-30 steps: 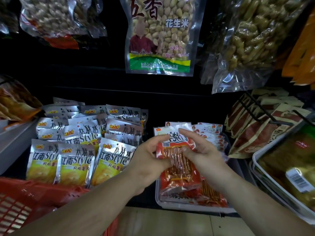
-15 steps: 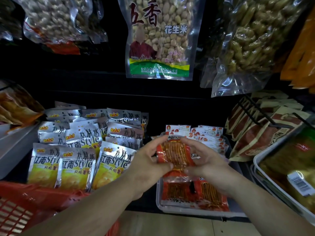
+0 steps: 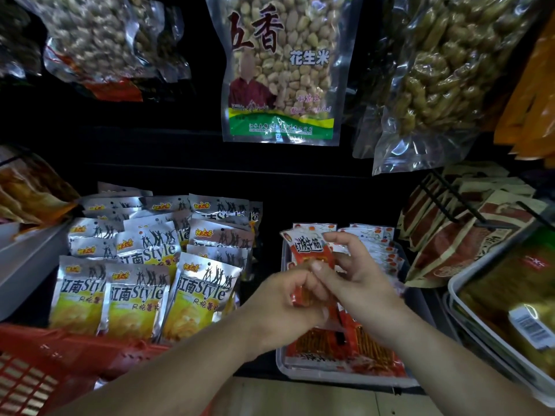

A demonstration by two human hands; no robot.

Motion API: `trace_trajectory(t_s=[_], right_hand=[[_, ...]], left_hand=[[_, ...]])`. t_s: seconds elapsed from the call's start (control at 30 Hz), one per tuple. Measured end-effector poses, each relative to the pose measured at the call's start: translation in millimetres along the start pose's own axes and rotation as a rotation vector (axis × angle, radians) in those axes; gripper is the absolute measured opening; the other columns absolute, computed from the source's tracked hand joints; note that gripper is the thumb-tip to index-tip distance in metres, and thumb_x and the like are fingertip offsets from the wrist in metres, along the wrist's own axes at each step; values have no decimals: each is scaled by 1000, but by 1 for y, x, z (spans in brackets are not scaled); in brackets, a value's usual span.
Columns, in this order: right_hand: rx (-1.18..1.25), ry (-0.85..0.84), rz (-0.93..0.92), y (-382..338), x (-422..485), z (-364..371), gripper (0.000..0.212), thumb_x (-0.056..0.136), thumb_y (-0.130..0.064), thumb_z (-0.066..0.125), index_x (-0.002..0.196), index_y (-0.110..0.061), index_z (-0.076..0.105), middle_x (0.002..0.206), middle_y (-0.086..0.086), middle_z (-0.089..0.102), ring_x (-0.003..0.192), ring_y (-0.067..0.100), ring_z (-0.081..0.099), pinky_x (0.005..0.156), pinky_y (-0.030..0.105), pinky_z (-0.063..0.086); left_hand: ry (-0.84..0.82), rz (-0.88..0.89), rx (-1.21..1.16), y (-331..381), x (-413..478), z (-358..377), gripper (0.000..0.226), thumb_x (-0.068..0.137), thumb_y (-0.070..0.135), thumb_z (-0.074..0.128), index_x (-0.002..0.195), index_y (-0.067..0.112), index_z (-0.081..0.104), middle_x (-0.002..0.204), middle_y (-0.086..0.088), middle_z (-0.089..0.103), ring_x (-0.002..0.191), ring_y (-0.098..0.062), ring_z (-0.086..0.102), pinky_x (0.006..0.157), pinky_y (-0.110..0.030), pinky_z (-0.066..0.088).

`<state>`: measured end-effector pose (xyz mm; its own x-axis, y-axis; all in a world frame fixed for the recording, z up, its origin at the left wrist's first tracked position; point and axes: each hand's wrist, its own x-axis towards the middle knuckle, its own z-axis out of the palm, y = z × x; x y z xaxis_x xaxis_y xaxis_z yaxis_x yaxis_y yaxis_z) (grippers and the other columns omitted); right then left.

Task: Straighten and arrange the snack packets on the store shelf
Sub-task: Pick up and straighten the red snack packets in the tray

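Red packet (image 3: 310,250) (white top, upright) sits above the tray (image 3: 345,379) of matching packets (image 3: 372,352). Left hand (image 3: 279,310) and right hand (image 3: 363,286) both pinch its lower half, fingers curled.

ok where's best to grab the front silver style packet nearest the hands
Pinch its flat top seal from above and in front: the silver packet leans back upright, bottom hidden behind the red basket, a neighbour tight on its left. The left hand and right hand hold a red packet.
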<state>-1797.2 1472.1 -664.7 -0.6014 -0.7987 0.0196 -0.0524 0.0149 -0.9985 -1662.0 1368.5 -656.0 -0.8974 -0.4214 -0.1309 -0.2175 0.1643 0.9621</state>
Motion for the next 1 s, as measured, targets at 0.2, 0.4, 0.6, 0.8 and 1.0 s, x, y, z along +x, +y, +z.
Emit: trace_trajectory(t_s=[0.2, 0.4, 0.6, 0.8, 1.0], right_hand=[[-61, 21, 77, 1, -4, -17, 45, 107, -3, 48, 141, -34, 45, 53, -13, 60, 48, 0, 51, 55, 10, 42], [-231, 38, 46, 14, -2, -25, 39, 100, -8, 66, 130, -33, 63, 95, -1, 75, 95, 27, 69, 87, 35, 55], [-614, 24, -100, 23, 2, -29, 18, 96, -11, 71, 101, -26, 80, 92, -20, 73, 86, -11, 65, 75, 5, 46], [-700, -258, 158, 53, 1, -26, 15, 94, -20, 73, 87, -33, 73, 88, -12, 74, 84, 1, 69, 85, 36, 60], [-598, -494, 476, 56, -2, -21, 9, 102, -36, 62, 105, -37, 71, 107, -3, 77, 101, 15, 72, 94, 36, 57]], left_hand=[[354, 34, -39, -9, 6, -13, 20, 92, 3, 72, 100, 17, 61, 118, 9, 66, 96, 6, 67, 67, -6, 51], [350, 15, -16, -15, 14, -11, 34, 91, -3, 71, 103, 27, 58, 91, 3, 74, 82, -7, 71, 69, -21, 57], [296, 7, 117, -24, 17, -1, 31, 94, 1, 67, 113, 25, 67, 95, 4, 73, 84, -4, 68, 75, -13, 55], [180, -142, 132, -30, 10, -8, 41, 91, -8, 59, 108, 29, 67, 108, 7, 69, 99, -2, 65, 86, -15, 54], [199, -187, 133, -39, 9, -17, 42, 91, -8, 59, 119, 22, 70, 114, 9, 69, 109, -4, 64, 96, -20, 54]])
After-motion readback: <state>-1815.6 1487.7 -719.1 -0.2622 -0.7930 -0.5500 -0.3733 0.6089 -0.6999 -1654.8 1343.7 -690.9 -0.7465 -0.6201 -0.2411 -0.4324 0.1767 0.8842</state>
